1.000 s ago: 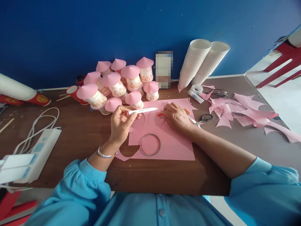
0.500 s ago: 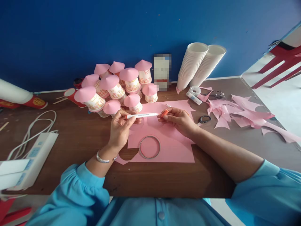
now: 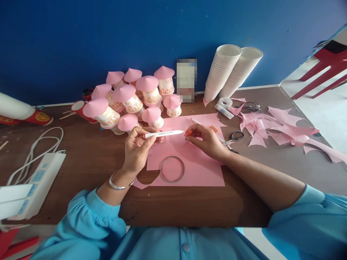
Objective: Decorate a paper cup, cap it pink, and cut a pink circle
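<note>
My left hand [image 3: 137, 147] pinches a white marker [image 3: 165, 134] with an orange end, its tip pointing right. Close to that tip, my right hand [image 3: 207, 140] holds a small orange cap [image 3: 189, 133] between its fingers; cap and marker look slightly apart. Both hands are above overlapping pink paper sheets [image 3: 203, 173]. A thin round ring [image 3: 172, 168] lies flat on the paper in front of them. Another white pen [image 3: 194, 121] rests beyond my right hand. Black-handled scissors [image 3: 230, 141] lie just right of that hand.
Paper cups with pink cone tops [image 3: 148, 83] stand at the back left. White cup stacks [image 3: 223, 72], a tape roll [image 3: 225, 103] and pink scraps [image 3: 260, 126] are at the right. A power strip [image 3: 45, 180] with cables lies at the left.
My right hand has turned slightly and drawn in its fingers around the cap. More of the scissors shows beside it. The view has shifted a little.
</note>
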Demonstrator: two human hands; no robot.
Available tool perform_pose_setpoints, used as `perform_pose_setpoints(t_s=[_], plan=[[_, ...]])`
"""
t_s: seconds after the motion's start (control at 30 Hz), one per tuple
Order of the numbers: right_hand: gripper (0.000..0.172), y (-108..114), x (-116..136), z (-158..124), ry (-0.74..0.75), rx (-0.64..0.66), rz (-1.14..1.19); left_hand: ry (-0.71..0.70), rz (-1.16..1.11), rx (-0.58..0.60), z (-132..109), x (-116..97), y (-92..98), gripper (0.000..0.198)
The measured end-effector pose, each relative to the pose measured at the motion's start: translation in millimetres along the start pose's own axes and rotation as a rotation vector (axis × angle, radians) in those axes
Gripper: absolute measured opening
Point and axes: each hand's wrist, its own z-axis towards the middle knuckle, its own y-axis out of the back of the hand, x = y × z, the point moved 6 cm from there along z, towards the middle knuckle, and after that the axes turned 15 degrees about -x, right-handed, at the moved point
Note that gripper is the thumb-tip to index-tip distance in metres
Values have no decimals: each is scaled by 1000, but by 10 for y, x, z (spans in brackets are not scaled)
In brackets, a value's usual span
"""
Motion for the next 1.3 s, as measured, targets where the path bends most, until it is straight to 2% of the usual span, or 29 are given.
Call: perform_pose_setpoints(t_s=[0.1, 0.17, 0.3, 0.53, 1.17, 1.3], plan=[[31, -20, -92, -1, -244, 15, 275, -5, 16, -13, 0, -3, 8, 25], [32, -10, -129, 8, -367, -2, 405, -8, 27, -15, 2, -7, 8, 26], [28, -1, -151, 18, -478, -10, 537, -9, 28, -9, 0, -17, -10, 26], [18, -69, -194, -27, -507, 60, 620, -2, 38, 11, -31, -6, -39, 20], [21, -100, -137, -52, -490, 46, 613, -7, 69, 71, -68, 26, -44, 17], [21, -99, -127, -68, -416, 51, 555, -30, 87, 109, -99, 25, -71, 15]])
